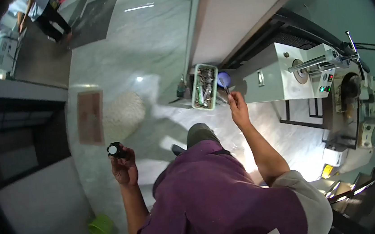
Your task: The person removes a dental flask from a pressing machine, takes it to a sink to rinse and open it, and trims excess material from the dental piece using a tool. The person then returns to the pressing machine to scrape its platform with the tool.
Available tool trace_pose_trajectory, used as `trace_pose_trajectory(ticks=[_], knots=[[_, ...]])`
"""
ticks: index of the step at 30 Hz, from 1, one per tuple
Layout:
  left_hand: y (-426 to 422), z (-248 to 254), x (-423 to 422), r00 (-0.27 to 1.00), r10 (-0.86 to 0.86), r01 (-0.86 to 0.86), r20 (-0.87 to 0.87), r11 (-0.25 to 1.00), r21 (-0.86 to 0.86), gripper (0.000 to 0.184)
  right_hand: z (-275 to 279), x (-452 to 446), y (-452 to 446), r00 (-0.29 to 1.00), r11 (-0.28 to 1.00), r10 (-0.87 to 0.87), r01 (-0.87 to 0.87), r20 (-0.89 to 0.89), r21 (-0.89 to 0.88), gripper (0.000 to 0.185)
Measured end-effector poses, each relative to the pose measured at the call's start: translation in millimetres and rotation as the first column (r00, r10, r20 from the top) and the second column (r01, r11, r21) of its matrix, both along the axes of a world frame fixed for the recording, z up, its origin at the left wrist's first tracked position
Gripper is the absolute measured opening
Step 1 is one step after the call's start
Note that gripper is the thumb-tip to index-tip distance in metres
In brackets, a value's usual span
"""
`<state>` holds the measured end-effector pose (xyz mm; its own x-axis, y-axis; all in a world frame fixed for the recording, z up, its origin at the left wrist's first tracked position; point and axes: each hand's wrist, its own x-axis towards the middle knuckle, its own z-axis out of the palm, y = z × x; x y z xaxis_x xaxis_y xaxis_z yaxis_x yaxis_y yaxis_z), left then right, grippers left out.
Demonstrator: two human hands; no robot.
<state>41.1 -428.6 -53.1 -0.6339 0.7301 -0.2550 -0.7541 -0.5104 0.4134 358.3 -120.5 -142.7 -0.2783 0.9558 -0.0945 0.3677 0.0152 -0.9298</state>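
Left of the frame's centre, my left hand (124,168) is gripping a black rounded object with white round face (115,149), partly hiding it. Right of centre, my right hand (238,110) is pinching a slim dark tool (225,86), which is overlapping a round purple container (225,77); its tip I am not distinguishing.

The left hand (125,169) is hiding part of a black object (117,150); the right hand (239,109) is covering a tool's (224,85) end; beside it, contents (204,86) of a tray (204,108) are blurring.
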Motion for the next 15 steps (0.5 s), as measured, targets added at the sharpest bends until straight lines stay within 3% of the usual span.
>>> trace_pose_trajectory(ticks=[2, 3, 4, 6, 8, 11, 12, 13, 15], knots=[[26, 4, -50, 0.988, -0.154, 0.146, 0.031, 0.973, 0.177, 0.045, 3, -13, -17, 0.984, 0.999, 0.030, -0.028, 0.176, -0.016, 0.025], [33, -13, -79, 0.970, -0.181, 0.153, 0.163, 0.974, 0.169, 0.047, 1, -18, -21, 0.974, 0.999, 0.036, -0.035, 0.223, -0.008, 0.024], [54, -18, -109, 0.923, -0.289, 0.215, 0.255, 0.934, 0.284, 0.046, -4, -25, -22, 0.962, 0.999, 0.044, -0.045, 0.269, 0.000, 0.024], [108, -15, -151, 0.975, -0.216, 0.200, 0.054, 0.956, 0.215, 0.045, -25, -35, -13, 0.968, 0.996, 0.049, -0.028, 0.246, -0.085, 0.024], [158, -3, -200, 0.980, -0.200, 0.197, -0.009, 0.956, 0.218, 0.043, -38, -67, 9, 0.914, 0.996, 0.067, -0.038, 0.401, -0.081, 0.024], [214, 3, -284, 0.987, -0.158, 0.154, 0.004, 0.972, 0.179, 0.036, -44, -173, 62, 0.940, 0.993, 0.101, -0.074, 0.325, -0.096, 0.030], [232, 4, -315, 0.988, -0.157, 0.155, -0.009, 0.968, 0.196, 0.036, -48, -215, 85, 0.898, 0.981, 0.137, -0.065, 0.419, -0.181, 0.029], [238, 7, -340, 0.987, -0.157, 0.151, 0.024, 0.976, 0.157, 0.034, -52, -265, 105, 0.989, 0.987, 0.123, -0.113, 0.083, -0.117, 0.027], [246, 2, -398, 0.982, -0.181, 0.176, 0.055, 0.981, 0.076, 0.033, -31, -374, 170, 0.963, 0.919, 0.257, -0.220, 0.076, -0.327, 0.028]])
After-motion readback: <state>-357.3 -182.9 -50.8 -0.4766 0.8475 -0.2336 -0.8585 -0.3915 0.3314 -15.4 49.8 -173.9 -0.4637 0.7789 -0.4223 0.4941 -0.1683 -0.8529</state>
